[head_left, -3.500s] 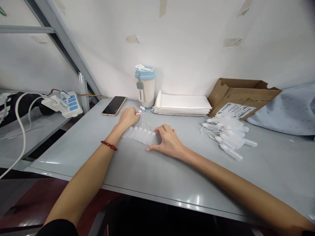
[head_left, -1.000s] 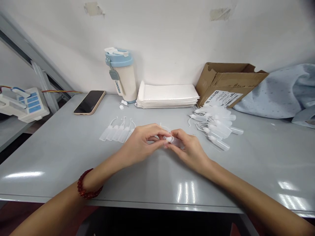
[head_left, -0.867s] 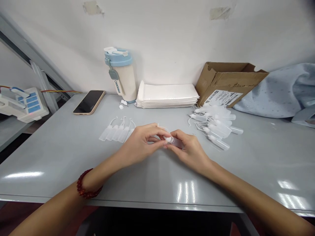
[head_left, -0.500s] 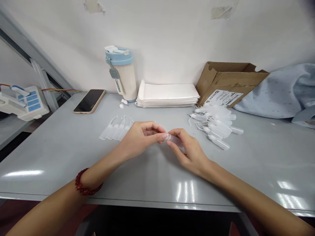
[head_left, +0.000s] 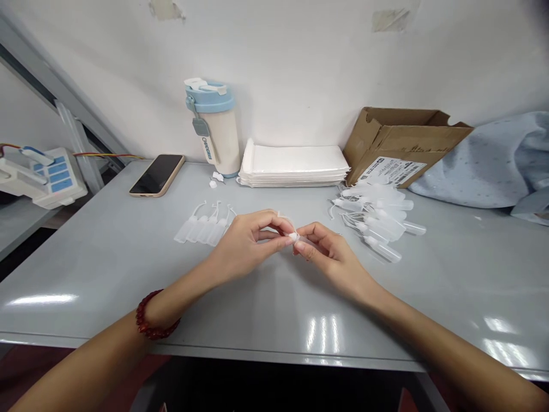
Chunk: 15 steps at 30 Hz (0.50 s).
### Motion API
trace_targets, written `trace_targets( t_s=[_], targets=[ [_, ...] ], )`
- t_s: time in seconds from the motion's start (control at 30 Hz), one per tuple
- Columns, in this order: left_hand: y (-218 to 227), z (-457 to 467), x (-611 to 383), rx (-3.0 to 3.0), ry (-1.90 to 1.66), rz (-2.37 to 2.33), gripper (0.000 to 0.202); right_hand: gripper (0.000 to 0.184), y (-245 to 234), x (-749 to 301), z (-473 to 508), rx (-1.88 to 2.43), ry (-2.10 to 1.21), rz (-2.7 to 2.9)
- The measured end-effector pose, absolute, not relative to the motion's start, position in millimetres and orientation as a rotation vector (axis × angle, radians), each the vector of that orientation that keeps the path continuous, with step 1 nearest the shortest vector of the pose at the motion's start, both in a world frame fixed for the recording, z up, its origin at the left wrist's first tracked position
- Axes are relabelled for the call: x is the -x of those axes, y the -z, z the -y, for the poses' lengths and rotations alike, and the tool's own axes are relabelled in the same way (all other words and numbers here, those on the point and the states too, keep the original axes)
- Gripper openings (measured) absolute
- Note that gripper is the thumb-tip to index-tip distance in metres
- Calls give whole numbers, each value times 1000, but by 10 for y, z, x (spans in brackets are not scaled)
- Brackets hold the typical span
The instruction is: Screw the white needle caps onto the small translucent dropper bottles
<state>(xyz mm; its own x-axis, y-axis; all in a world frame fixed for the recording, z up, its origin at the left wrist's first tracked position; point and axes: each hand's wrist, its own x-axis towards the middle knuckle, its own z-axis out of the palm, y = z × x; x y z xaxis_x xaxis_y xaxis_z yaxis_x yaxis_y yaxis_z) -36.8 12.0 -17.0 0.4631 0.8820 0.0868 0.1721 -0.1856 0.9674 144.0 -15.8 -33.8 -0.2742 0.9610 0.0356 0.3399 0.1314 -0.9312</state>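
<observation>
Over the middle of the grey table (head_left: pixel 107 269), my left hand (head_left: pixel 246 243) and my right hand (head_left: pixel 328 254) meet fingertip to fingertip. Both pinch a small clear plastic bottle with a white cap (head_left: pixel 294 236); most of the bottle is hidden inside my right fingers. A row of several similar small bottles (head_left: pixel 201 229) lies flat just left of my left hand. A loose pile of several more bottles with tethered caps (head_left: pixel 380 220) lies to the right of my right hand.
At the back stand a blue-lidded tumbler (head_left: pixel 213 129), a stack of white padded envelopes (head_left: pixel 294 166) and an open cardboard box (head_left: pixel 398 146). A phone (head_left: pixel 157 175) lies back left, two loose white caps (head_left: pixel 215 180) near the tumbler, light blue cloth (head_left: pixel 489 166) far right.
My hands left the row of bottles and came together holding one bottle. In the last second my right fingers closed further round it, and the white cap stays pinched at my left fingertips.
</observation>
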Motion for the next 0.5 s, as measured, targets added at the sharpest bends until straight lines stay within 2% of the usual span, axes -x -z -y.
trace_targets(
  t_s=[0.23,0.3,0.4,0.5],
  targets=[
    [143,-154,389,-1567,-572,-978,29,14,489,-1477,148,1126,-488,2067],
    [139,-157,392,-1573,-545,-956,30,15,517,-1486,149,1101,-389,2122],
    [126,-155,397,-1635,-544,-964,24,19,505,-1485,156,1120,-492,2085],
    [134,-146,406,-1779,-594,-961,20,20,435,-1484,146,1163,-813,1963]
  ],
)
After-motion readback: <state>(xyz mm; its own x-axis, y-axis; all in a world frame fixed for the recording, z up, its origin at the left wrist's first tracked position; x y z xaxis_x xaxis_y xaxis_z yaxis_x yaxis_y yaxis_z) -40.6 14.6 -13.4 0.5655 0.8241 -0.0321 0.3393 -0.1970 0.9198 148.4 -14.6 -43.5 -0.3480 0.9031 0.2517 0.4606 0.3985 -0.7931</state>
